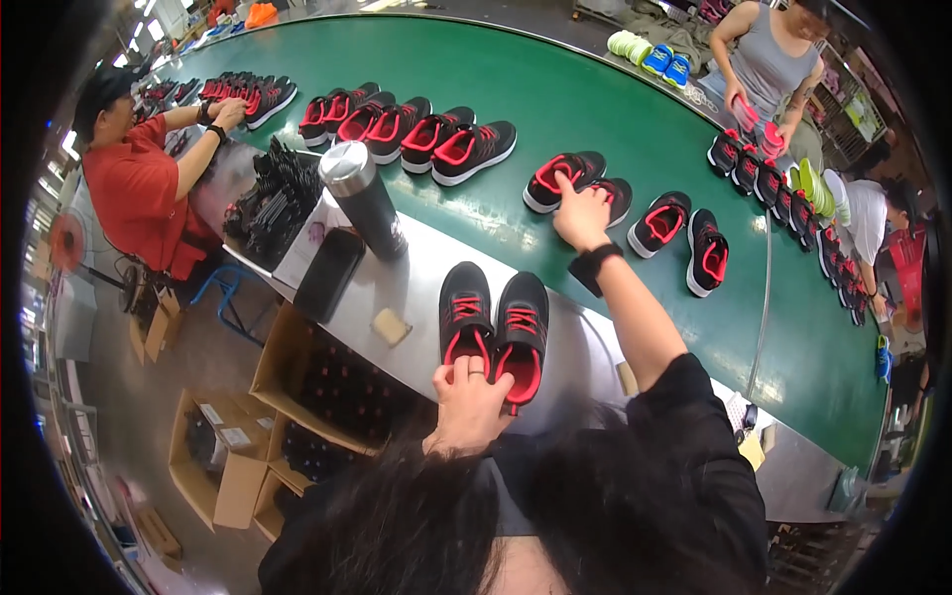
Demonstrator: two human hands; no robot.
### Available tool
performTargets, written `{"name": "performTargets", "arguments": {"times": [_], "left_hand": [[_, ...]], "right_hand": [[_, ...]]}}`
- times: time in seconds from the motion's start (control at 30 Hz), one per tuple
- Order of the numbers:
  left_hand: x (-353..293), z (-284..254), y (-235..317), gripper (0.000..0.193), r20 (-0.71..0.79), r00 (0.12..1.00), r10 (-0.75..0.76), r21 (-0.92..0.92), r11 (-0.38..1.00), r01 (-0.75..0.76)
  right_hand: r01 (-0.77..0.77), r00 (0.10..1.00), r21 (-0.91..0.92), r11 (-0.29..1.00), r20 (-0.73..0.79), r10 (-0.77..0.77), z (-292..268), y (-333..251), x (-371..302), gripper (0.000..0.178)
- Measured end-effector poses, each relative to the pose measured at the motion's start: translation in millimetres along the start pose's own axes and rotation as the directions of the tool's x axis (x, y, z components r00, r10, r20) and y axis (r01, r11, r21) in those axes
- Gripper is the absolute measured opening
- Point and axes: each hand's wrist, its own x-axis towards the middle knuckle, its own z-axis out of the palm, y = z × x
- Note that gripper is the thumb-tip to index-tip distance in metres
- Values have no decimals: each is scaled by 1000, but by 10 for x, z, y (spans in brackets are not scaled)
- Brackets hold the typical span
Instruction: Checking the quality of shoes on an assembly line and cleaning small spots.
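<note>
A pair of black sneakers with red laces and red lining (521, 322) sits side by side on the metal ledge in front of me, toes pointing away. My left hand (468, 405) is closed on their heel ends, fingers hooked into the openings. Out over the green conveyor belt, my right hand (583, 216) grips another pair of black and red sneakers (570, 167) at their openings, its fingers partly hiding the right shoe. Just right of that pair stand two more sneakers (662, 220), set apart from each other.
A steel tumbler (372, 203), a dark case (329, 275) and a tan block (391, 326) stand on the ledge (382, 297). Left of them is a bin of black parts (273, 208). Sneaker rows (407, 129) line the belt (516, 84). Co-workers (149, 188) handle shoes around it.
</note>
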Motion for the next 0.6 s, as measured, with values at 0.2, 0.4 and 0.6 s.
{"name": "performTargets", "arguments": {"times": [0.2, 0.4, 0.6], "left_hand": [[211, -317, -76, 45, -88, 992, 87, -166, 981, -101], [1217, -708, -285, 48, -280, 926, 251, -36, 962, -272], [1759, -738, -324, 53, -576, 811, 98, 45, 995, -88]], "right_hand": [[-114, 984, 158, 981, 155, 89, -27, 10, 235, 54], [-64, 980, 918, 391, -16, 197, -793, 876, 92, 44], [189, 915, 509, 840, -401, 38, -1608, 545, -967, 41]]}}
